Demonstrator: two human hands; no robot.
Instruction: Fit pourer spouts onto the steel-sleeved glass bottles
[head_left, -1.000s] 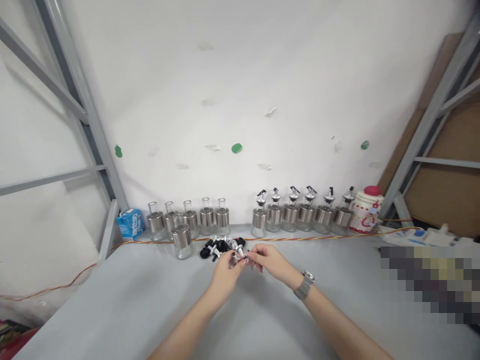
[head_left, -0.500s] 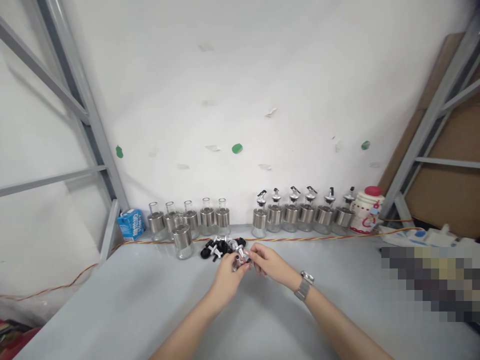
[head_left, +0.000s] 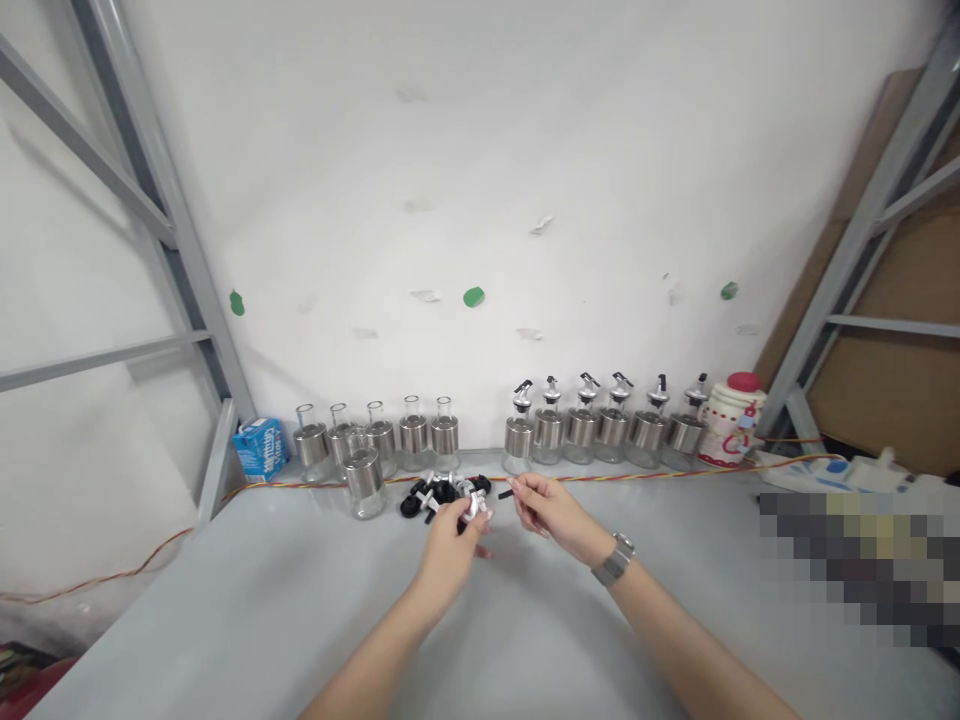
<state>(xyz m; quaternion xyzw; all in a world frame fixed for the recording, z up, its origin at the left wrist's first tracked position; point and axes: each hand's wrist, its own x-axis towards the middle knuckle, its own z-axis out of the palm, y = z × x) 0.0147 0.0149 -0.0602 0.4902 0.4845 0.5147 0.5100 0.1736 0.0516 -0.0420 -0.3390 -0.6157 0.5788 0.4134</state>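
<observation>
My left hand (head_left: 447, 552) is closed on a silver pour spout (head_left: 477, 506) at the near side of a pile of black and silver spout parts (head_left: 431, 490). Its fingers hide some of the spout. To the right, my right hand (head_left: 556, 518), with a watch on the wrist, pinches a thin black piece (head_left: 505, 494) that points left toward the pile. A gap separates the two hands. Just left of the pile stands a glass bottle with a steel band (head_left: 365, 475) and no spout.
Several open-necked glass bottles (head_left: 413, 436) stand at the back left beside a blue carton (head_left: 259, 450). Several bottles with spouts (head_left: 582, 428) line the back right, next to a white jar with a red lid (head_left: 731, 425). A red-yellow wire (head_left: 600, 478) crosses the table.
My hands have moved apart. The right hand has shifted right and slightly up, and a thin black piece now shows in its fingers. The left hand keeps the silver spout near the pile.
</observation>
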